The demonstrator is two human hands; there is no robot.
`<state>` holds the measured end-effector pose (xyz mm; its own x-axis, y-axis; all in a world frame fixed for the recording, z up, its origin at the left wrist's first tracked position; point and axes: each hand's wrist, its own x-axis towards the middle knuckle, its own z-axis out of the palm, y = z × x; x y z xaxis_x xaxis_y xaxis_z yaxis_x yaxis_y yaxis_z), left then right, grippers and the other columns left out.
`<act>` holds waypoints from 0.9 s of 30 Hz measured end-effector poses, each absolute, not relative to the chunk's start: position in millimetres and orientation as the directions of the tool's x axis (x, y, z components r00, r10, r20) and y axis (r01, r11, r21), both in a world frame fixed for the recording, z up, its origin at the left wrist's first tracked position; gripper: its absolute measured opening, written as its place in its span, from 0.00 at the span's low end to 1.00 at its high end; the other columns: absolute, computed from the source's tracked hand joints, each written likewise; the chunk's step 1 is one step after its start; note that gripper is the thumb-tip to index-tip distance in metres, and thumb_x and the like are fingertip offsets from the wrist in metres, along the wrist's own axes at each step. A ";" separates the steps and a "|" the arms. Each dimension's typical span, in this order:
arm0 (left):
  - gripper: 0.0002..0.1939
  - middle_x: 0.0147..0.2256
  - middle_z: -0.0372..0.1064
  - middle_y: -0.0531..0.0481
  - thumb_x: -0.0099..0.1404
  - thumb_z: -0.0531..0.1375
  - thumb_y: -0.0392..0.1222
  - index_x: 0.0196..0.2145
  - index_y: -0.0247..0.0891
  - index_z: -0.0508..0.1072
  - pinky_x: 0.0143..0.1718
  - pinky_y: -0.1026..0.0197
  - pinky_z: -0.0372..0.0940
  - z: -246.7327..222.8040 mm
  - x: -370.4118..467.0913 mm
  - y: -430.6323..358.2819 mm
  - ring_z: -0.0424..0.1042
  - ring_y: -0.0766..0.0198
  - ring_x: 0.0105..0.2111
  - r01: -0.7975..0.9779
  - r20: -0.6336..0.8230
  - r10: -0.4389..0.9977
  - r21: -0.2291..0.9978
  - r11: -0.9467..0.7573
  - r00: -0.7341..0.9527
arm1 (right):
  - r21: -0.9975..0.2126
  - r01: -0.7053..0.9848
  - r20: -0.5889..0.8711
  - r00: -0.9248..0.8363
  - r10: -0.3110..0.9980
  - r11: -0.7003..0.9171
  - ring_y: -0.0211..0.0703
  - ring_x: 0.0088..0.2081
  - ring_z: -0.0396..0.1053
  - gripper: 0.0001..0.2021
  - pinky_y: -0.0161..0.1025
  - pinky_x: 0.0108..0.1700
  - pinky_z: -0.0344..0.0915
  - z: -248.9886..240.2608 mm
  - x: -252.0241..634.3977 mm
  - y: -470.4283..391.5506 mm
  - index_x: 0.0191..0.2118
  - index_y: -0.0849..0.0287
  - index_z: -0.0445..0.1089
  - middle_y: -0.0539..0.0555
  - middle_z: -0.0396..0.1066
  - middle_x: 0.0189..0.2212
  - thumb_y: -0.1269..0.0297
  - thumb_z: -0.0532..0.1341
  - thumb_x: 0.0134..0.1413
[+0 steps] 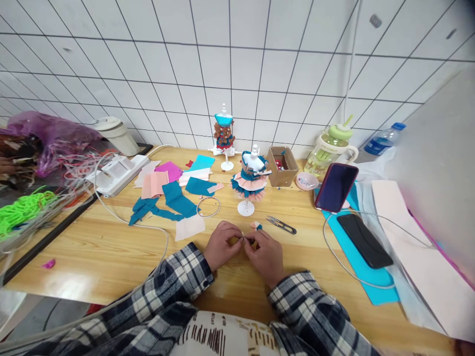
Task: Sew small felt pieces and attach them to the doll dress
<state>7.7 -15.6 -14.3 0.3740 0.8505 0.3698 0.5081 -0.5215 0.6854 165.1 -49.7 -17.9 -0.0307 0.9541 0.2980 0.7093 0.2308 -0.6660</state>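
Note:
My left hand [224, 245] and my right hand [266, 255] meet near the table's front edge, fingertips pinched together. Between them is something small and pale, too tiny to name. Just behind my right fingers lies a small peach and teal piece [256, 226]. Thread snips [281, 225] rest to the right of it. Behind my hands stands a small dress form [249, 180] in teal and peach ruffles, on a white round base. A thin ring [208, 207] lies to the left, among teal crepe paper pieces [180, 200] and peach ones [155, 185].
A second dress form [224, 133] stands by the tiled wall, beside a cardboard box [282, 166] and a pink dish [307, 181]. Rightward are a propped phone [336, 188], a black phone [365, 241], a cable and paper sheets. A power strip [118, 174] sits left.

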 end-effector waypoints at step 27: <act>0.06 0.29 0.70 0.47 0.61 0.56 0.35 0.31 0.40 0.72 0.35 0.55 0.62 -12.7 -0.1 -4.9 0.66 0.60 0.33 0.337 0.460 0.746 0.689 -0.642 0.481 | -0.825 0.557 0.342 0.350 0.872 0.100 0.41 0.34 0.72 0.15 0.37 0.37 0.67 70.1 268.7 133.2 0.44 0.58 0.71 0.54 0.75 0.35 0.59 0.55 0.52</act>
<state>-0.1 -4.9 -12.7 0.4813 0.7463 0.4598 0.3374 -0.6418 0.6886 268.7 133.2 70.1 0.3504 0.8718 0.3424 0.5569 0.1000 -0.8245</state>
